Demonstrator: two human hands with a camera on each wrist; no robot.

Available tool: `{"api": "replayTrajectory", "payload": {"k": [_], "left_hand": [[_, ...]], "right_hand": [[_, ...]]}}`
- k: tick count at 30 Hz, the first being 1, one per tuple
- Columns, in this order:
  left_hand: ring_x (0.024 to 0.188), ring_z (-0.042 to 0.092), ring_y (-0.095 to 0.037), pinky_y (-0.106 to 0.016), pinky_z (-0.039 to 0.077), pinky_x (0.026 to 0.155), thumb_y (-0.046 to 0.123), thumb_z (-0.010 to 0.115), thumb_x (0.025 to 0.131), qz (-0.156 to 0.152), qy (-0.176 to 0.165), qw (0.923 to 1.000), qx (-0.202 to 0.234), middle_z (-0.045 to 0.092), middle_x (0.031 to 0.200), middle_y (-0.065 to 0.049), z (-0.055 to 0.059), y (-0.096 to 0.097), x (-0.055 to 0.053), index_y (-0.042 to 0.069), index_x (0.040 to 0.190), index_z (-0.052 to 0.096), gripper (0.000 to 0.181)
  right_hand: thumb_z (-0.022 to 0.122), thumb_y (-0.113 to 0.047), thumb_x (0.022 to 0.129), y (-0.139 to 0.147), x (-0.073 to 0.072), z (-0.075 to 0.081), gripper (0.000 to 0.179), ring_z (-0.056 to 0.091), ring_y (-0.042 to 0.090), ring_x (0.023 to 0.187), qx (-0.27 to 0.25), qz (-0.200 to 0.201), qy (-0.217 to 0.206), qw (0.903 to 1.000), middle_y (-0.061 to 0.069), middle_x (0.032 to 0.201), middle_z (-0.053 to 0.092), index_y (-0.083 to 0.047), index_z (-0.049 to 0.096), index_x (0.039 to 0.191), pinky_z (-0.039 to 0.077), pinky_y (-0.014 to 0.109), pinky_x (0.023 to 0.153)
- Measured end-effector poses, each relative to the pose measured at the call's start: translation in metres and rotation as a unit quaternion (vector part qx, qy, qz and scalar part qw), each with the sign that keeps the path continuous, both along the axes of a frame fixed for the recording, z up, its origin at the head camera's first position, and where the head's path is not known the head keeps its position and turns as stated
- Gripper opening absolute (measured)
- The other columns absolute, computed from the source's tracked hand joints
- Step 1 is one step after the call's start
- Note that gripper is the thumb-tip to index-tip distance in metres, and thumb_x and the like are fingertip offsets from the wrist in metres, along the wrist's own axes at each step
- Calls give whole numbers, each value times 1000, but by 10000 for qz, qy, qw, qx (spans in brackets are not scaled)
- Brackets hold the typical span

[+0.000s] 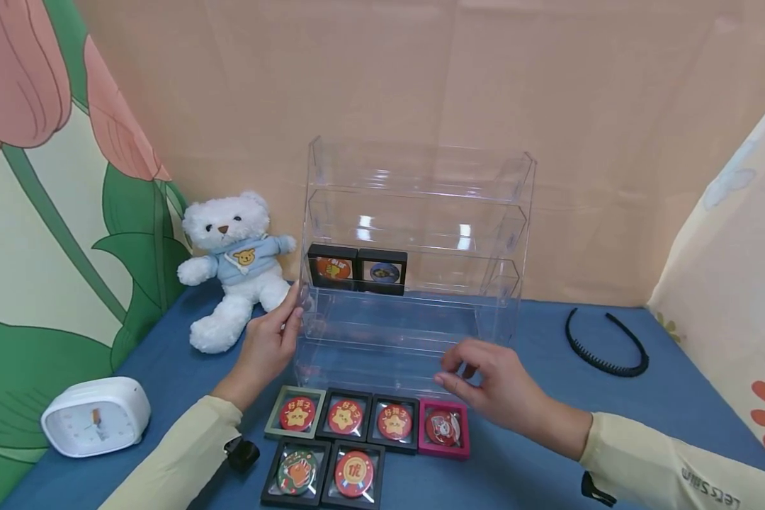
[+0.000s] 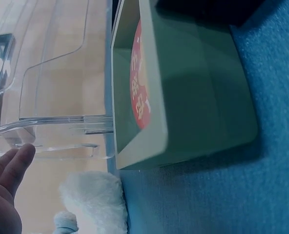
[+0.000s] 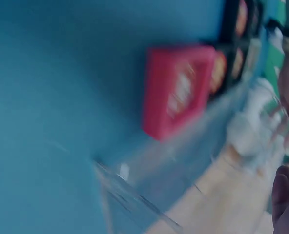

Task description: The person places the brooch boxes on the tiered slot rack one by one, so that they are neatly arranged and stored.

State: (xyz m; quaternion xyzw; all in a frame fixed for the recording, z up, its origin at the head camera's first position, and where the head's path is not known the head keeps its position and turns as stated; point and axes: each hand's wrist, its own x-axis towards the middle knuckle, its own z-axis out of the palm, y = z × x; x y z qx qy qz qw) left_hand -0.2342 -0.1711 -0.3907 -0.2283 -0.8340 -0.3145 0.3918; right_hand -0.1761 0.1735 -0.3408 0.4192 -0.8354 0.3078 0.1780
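Note:
My left hand [image 1: 270,340] touches the left side of a clear tiered display rack [image 1: 414,329]; its fingers [image 2: 20,163] rest against the side panel in the left wrist view. My right hand [image 1: 494,379] hovers before the rack's lower front, fingers loosely bent, with nothing visible between them. Two black-framed round badges, an orange one [image 1: 333,268] and a blue one [image 1: 384,273], stand side by side on a middle tier at the left. Before the rack lie several boxed badges: a green-framed one [image 1: 295,412], black-framed ones [image 1: 394,423], and a pink-framed one [image 1: 444,429] nearest my right hand.
A white teddy bear [image 1: 232,262] in a blue hoodie sits left of the rack. At the left front stands a white clock [image 1: 95,416]. A black headband [image 1: 605,365] lies on the blue cloth to the right. Behind is a beige backdrop [image 1: 599,142].

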Motion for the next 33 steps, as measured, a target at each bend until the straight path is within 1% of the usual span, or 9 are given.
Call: {"api": "replayTrajectory", "payload": {"k": [3, 6, 9, 11, 16, 18, 20, 27, 33], "left_hand": [[54, 59, -14, -31, 47, 47, -3, 60, 90, -34, 5, 10000, -1, 64, 72, -11, -1, 1, -2, -2, 138, 46, 50], [54, 59, -14, -31, 48, 47, -3, 60, 90, -41, 23, 10000, 4, 62, 69, -9, -1, 0, -1, -2, 138, 45, 51], [54, 59, -14, -30, 47, 46, -3, 59, 90, -72, 48, 10000, -10, 62, 69, -9, 1, -1, -1, -1, 139, 45, 51], [53, 59, -14, -30, 46, 45, -4, 60, 89, -80, 95, 9999, -14, 61, 67, -9, 1, -1, -1, -2, 138, 45, 51], [52, 59, -14, -29, 45, 44, -8, 61, 87, -106, 210, 9997, -14, 60, 65, -8, 0, 0, -1, -3, 137, 46, 52], [52, 58, -14, -28, 44, 43, -7, 61, 87, -125, 197, 9997, -18, 60, 65, -8, -1, 0, -2, -3, 137, 46, 52], [52, 59, -14, -26, 43, 43, -7, 61, 87, -130, 171, 9998, -24, 61, 66, -9, -1, 0, -2, -3, 137, 46, 52], [53, 60, -14, -26, 43, 43, -6, 60, 88, -127, 112, 9999, -21, 59, 64, -7, -1, 0, -1, -2, 138, 46, 52], [52, 59, -13, -26, 44, 43, -8, 61, 87, -110, 149, 9998, -45, 59, 65, -9, -1, 0, -1, -3, 137, 46, 53]], "right_hand": [[75, -13, 82, 12, 12, -16, 15, 55, 0, 70, 164, 150, -488, 9986, -15, 82, 59, -21, 63, 87, 50, 23, 58], [73, -15, 84, 22, 19, -28, 10, 54, -1, 68, 516, 115, -1144, 9920, -17, 81, 59, -18, 65, 89, 49, 21, 57], [72, -19, 86, 32, 23, -37, 12, 54, -1, 69, 952, -142, -1764, 9796, -18, 81, 58, -16, 66, 96, 49, 22, 59], [70, -22, 87, 37, 23, -43, 17, 54, -1, 70, 1192, -314, -2051, 9709, -18, 81, 58, -14, 65, 101, 48, 23, 59], [66, -36, 89, 43, 21, -52, 43, 54, 0, 72, 1654, -550, -2614, 9494, -15, 86, 61, -7, 61, 120, 48, 26, 61], [64, -41, 89, 43, 20, -56, 52, 54, -1, 73, 1738, -553, -2712, 9451, -14, 87, 62, -4, 58, 125, 49, 27, 63], [62, -44, 89, 43, 20, -59, 56, 53, -1, 72, 1751, -551, -2718, 9447, -14, 87, 62, -3, 57, 128, 49, 28, 63], [59, -48, 90, 39, 20, -65, 57, 51, -1, 70, 1732, -807, -2505, 9491, -16, 84, 60, -1, 59, 124, 48, 29, 63], [62, -46, 89, 36, 20, -66, 53, 50, 0, 69, 1761, -1043, -2557, 9448, -15, 84, 59, -4, 59, 122, 47, 29, 62]]}}
